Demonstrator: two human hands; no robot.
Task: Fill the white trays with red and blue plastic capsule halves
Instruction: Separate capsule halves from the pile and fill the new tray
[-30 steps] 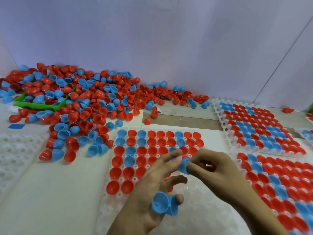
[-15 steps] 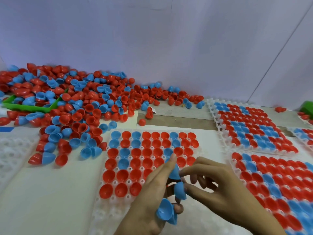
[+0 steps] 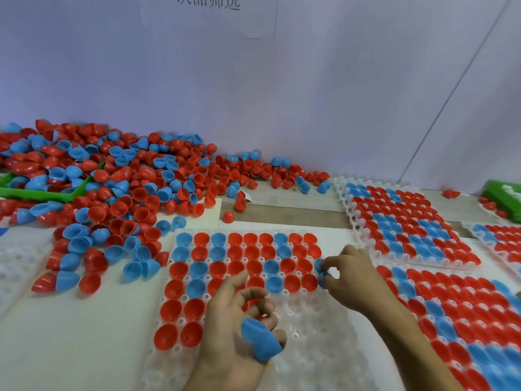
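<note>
At top centre a sign (image 3: 210,1) shows cut-off Chinese characters, while the right hand (image 3: 349,277) pinches blue halves (image 3: 320,268) and the left hand (image 3: 239,328) clutches blue cups (image 3: 260,340).

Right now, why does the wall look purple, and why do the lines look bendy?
Head view: a violet-blue cast tints the wall; the wide-angle lens tilts and stretches things near the edges, like the right-hand trays; the writing on the paper sign at the top is soft and cut off; shadows are faint, no strong glare.

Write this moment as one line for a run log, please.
step: filling middle tray | right hand: pinching blue halves at tray's right edge | left hand: holding spare blue halves | tray: near rows unfilled
</note>
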